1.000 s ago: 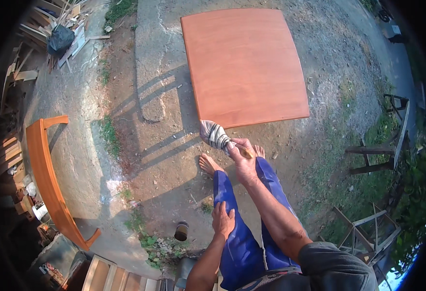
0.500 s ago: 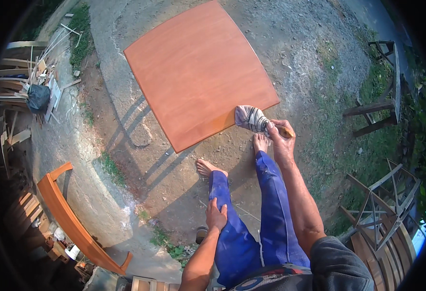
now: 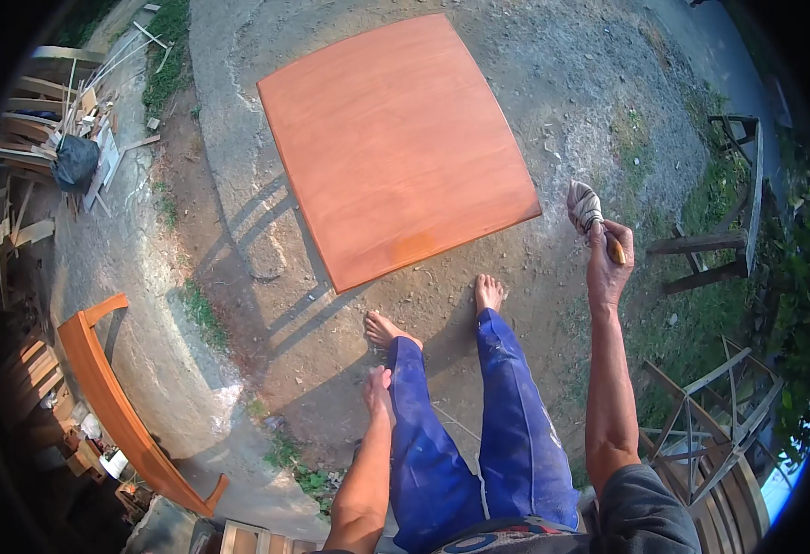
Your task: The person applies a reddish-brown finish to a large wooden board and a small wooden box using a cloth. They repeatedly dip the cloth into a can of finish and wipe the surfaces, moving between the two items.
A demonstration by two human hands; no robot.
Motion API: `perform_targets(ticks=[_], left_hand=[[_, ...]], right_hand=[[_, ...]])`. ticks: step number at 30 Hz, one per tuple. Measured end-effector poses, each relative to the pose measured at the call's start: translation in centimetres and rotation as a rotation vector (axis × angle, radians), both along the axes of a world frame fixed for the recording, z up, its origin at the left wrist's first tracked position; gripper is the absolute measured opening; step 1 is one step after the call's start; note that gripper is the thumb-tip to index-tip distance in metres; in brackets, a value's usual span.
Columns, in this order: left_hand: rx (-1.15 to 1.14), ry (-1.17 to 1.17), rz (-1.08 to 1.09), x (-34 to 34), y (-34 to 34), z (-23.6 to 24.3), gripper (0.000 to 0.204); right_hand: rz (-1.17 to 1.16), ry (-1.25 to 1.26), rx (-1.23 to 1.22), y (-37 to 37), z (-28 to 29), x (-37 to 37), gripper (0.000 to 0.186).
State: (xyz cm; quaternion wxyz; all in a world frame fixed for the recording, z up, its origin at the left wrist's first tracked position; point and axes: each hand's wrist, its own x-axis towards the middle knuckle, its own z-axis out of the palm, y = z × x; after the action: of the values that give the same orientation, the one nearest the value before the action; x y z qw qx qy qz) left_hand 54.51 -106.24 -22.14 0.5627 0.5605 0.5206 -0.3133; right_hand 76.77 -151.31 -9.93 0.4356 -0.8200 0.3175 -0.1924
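Note:
A square reddish-brown wooden panel (image 3: 396,138) with gently curved edges stands raised before me, its top smooth and lightly shiny. Near its front edge shows a deeper orange patch. Out to the right of the panel, my right hand (image 3: 611,263) is closed round the wooden handle of a cloth-wrapped brush (image 3: 585,205). Striped, bound-looking cloth covers its head, which points up and away from the panel. My left hand (image 3: 378,390) is beside my left knee, holding nothing, its fingers loosely bent and partly apart.
An orange-brown curved wooden piece (image 3: 128,415) lies at lower left. Scrap wood and a black bag (image 3: 76,164) are heaped at far left. A dark wooden frame (image 3: 746,198) and a lattice-like frame (image 3: 714,415) stand at right. My bare feet are on the dirt ground.
My right hand has carried the cloth-wrapped brush off the panel's near right corner, out to the right. My left hand has shifted slightly left and up, off my leg.

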Motion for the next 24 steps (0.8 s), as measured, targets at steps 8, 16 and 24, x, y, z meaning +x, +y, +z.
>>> perform_targets(ticks=[8,16,24], left_hand=[[-0.740,-0.411,1.014,13.5,-4.0,-5.4,0.093],[-0.822,-0.429,1.141,16.3,-4.3,-5.0,0.097],[-0.845,-0.424,1.016,13.0,-1.1,-6.2,0.096]], right_hand=[[0.151,0.074,-0.296,6.5,-1.5,1.5,0.014],[0.506,0.167,-0.350,26.8,-0.2,-1.4,0.017],[0.719,0.195,-0.186,40.3,0.7,-4.1,0.023]])
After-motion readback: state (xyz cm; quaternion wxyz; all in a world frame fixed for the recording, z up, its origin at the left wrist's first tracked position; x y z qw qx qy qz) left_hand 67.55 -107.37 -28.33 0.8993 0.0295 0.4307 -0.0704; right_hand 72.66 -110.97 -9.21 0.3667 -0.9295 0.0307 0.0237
